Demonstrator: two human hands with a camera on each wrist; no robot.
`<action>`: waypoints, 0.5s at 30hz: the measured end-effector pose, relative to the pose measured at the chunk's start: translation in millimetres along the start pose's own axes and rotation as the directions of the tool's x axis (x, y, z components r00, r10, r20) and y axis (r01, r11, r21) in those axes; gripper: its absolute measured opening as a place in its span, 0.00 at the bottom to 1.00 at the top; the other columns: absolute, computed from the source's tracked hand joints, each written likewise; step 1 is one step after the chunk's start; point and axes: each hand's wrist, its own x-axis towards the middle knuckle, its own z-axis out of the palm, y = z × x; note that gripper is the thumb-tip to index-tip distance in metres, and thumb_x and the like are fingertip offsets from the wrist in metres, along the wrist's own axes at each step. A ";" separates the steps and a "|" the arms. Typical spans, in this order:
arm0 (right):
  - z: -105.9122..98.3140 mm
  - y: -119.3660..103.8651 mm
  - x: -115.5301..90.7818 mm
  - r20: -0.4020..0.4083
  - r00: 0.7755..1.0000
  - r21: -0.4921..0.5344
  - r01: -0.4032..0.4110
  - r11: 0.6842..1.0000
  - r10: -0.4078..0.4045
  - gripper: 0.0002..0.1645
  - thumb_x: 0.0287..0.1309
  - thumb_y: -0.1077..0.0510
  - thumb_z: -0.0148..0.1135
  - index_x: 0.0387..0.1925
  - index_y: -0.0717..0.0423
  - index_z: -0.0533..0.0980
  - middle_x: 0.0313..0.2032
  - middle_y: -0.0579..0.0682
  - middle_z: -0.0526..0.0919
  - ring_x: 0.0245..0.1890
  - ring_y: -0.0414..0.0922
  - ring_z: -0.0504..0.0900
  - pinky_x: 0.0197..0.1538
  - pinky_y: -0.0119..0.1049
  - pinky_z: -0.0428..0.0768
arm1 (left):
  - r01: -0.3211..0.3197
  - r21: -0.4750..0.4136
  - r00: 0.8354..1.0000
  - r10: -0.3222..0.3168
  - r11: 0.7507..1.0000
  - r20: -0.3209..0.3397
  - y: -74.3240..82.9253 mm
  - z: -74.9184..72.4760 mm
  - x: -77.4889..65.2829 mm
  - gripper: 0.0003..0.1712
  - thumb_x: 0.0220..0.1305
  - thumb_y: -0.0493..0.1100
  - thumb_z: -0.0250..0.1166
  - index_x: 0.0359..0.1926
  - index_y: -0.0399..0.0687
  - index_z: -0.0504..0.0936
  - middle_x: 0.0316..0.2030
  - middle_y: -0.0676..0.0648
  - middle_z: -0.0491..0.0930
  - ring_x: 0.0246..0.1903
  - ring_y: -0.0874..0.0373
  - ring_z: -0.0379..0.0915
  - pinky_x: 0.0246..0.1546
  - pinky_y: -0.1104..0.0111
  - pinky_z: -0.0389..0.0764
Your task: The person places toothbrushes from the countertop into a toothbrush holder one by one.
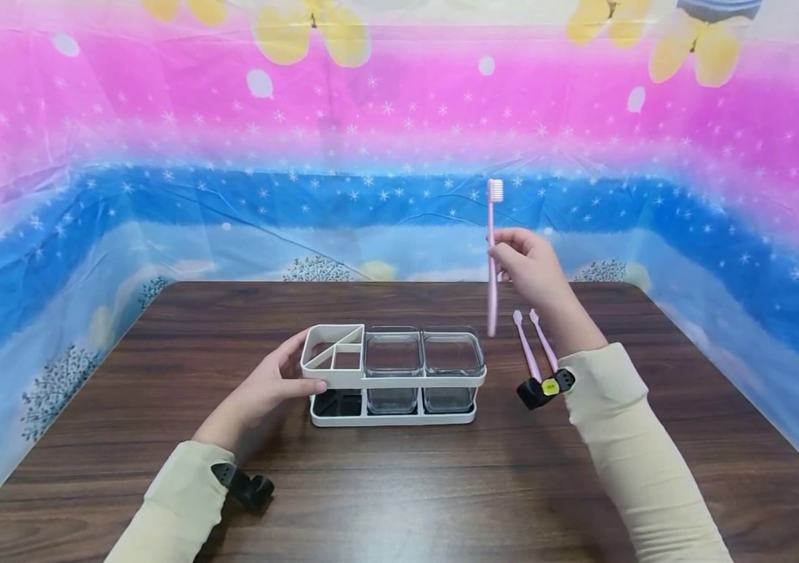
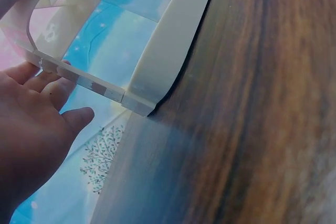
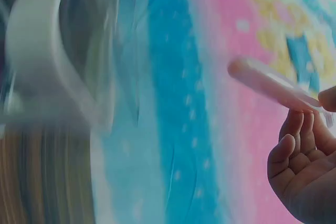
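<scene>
A white two-tier toothbrush holder (image 1: 399, 383) stands on the table, with divided slots at its left end. Two clear cups, the left cup (image 1: 394, 361) and the right cup (image 1: 453, 361), sit in its square openings. My left hand (image 1: 266, 395) grips the holder's left end, thumb at the front and fingers behind. Above and right of the holder, my right hand (image 1: 535, 270) pinches a pink toothbrush (image 1: 492, 293) upright, its white bristles up and facing right. In the right wrist view the handle's end (image 3: 262, 80) points toward the holder, clear of it.
Two more pink toothbrushes, the nearer one (image 1: 526, 344) and its neighbour (image 1: 543, 336), lie side by side under my right forearm. The dark wooden table (image 1: 399, 493) ends at a patterned pink and blue cloth (image 1: 399, 195) behind and at both sides.
</scene>
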 end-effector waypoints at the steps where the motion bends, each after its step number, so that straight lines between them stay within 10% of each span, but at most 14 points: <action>1: 5.8 -4.5 -1.8 0.002 1.000 0.029 0.009 1.000 -0.009 0.16 0.62 0.65 0.52 0.49 0.73 0.72 0.28 0.45 0.76 0.25 0.35 0.75 0.29 0.25 0.76 | 0.003 0.005 1.000 -0.003 1.000 -0.001 0.2 0.1 -0.1 0.50 0.57 0.37 0.68 0.74 0.40 0.50 0.69 0.33 0.58 0.64 0.41 0.59 0.60 0.54 0.67; 15: 75.1 -47.6 -18.7 0.055 0.986 0.129 0.148 0.981 -0.156 0.12 0.63 0.64 0.56 0.45 0.68 0.75 0.32 0.55 0.81 0.27 0.39 0.80 0.30 0.30 0.79 | 0.002 0.011 1.000 -0.002 1.000 -0.003 0.8 0.4 -0.4 0.50 0.57 0.37 0.68 0.74 0.40 0.50 0.69 0.33 0.58 0.64 0.41 0.59 0.60 0.54 0.67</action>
